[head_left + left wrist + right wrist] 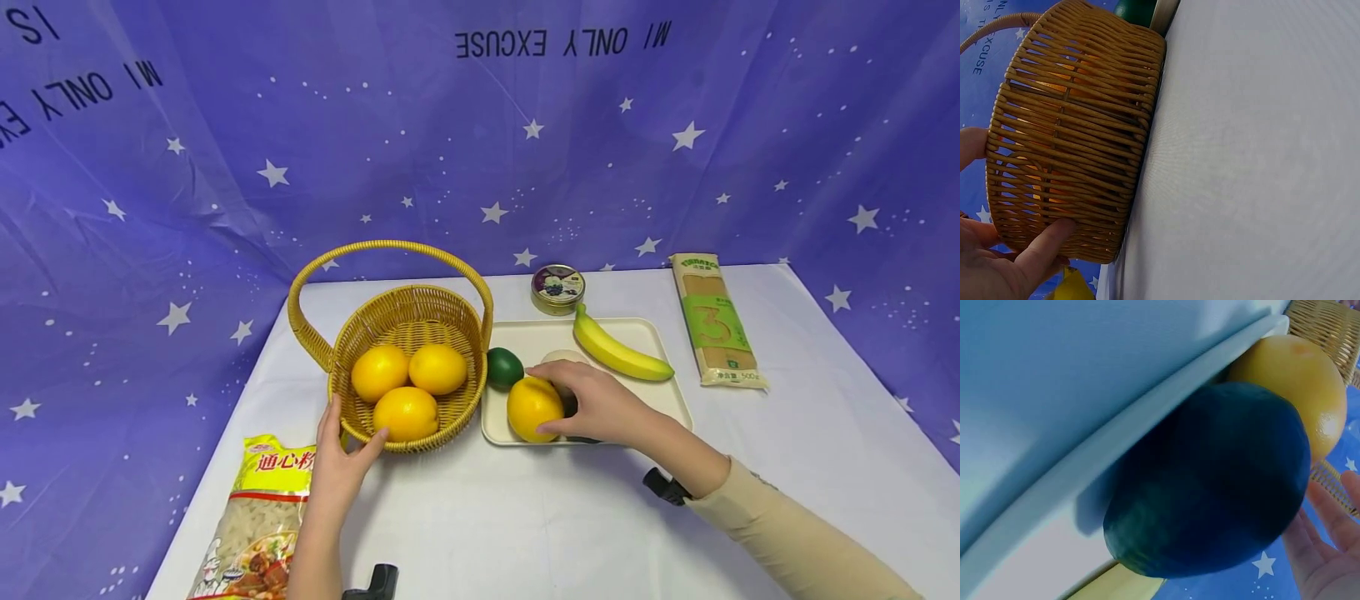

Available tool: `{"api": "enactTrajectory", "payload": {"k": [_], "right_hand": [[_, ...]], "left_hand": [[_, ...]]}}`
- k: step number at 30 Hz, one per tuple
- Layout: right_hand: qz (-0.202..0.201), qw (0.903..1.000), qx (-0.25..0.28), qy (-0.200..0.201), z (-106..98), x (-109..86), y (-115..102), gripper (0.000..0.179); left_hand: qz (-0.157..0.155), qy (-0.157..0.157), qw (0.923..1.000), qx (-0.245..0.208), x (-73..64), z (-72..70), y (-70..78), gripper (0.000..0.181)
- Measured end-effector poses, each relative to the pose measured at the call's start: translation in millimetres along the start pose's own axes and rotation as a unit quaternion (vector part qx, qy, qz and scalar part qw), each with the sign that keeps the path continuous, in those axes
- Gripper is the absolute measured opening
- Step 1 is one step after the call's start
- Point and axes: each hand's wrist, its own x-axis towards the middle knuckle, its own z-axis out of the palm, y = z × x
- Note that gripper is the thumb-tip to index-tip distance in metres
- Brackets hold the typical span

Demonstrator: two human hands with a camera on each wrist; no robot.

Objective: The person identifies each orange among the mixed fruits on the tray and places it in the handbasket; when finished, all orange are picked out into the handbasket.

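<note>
My right hand [596,402] holds an orange [535,409] at the left front of the cream tray [681,408], thumb in front and fingers behind it. Partly under that hand lies a big dark green fruit [1210,481], which fills much of the right wrist view. Three more oranges [405,414] sit in the yellow wicker basket [408,310], its handle standing up. My left hand [341,467] grips the basket's near left rim, with one finger [1047,247] along the wickerwork. A smaller green fruit [505,367] rests between basket and orange.
A banana [622,354] and a pale round thing [566,357], half hidden, are on the tray. Behind it stands a round tin [558,288]. A noodle pack [716,321] lies right, a pasta bag [258,517] front left. A purple starry cloth [420,150] hangs behind.
</note>
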Motion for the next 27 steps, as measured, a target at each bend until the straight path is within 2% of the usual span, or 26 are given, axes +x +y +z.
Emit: {"api": "enactTrajectory", "payload": {"k": [7, 15, 27], "right_hand": [[0.009, 0.9994, -0.020, -0.026, 8, 3.0, -4, 0.073], [-0.004, 0.9960, -0.085, -0.026, 16, 6.7, -6, 0.071], [0.009, 0.9906, -0.133, -0.030, 23, 8.1, -10, 0.075]], "left_hand": [[0.003, 0.002, 1.0000, -0.004, 0.7, 0.2, -1.3, 0.097], [0.002, 0.003, 0.9999, -0.011, 0.8, 0.5, -1.8, 0.098], [0.000, 0.003, 0.9999, -0.010, 1.2, 1.0, -1.8, 0.098]]}}
